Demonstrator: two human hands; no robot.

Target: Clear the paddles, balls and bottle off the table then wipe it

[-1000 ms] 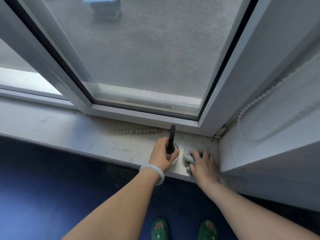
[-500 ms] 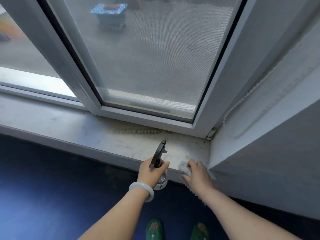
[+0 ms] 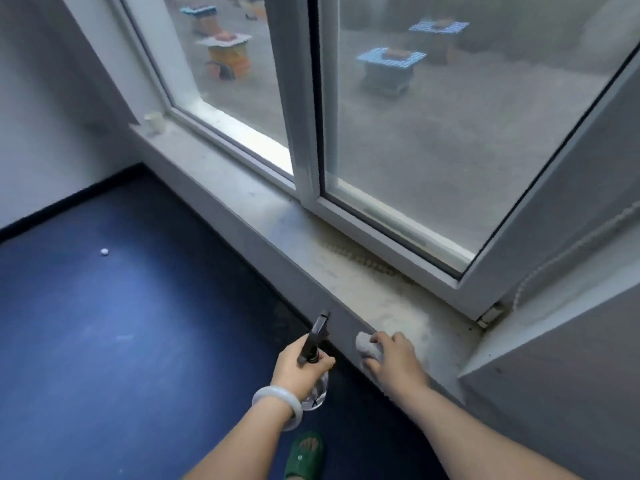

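My left hand (image 3: 298, 366) is shut on a clear spray bottle (image 3: 314, 341) with a black trigger head, held just off the front edge of the window sill (image 3: 294, 233). My right hand (image 3: 394, 358) grips a crumpled grey cloth (image 3: 366, 345) at the sill's front edge, near its right end. A small white ball (image 3: 104, 251) lies on the blue floor to the left. No table or paddles are in view.
A white-framed window (image 3: 304, 98) stands behind the sill, with a bead cord (image 3: 568, 247) hanging at the right. A grey wall block (image 3: 561, 375) juts out on the right. A small white object (image 3: 154, 121) sits at the sill's far left end. My green slipper (image 3: 306, 453) is below.
Both hands have drawn back from the sill top to its front edge, lifting the bottle off it. My view has swung left, showing more floor and the left window pane.
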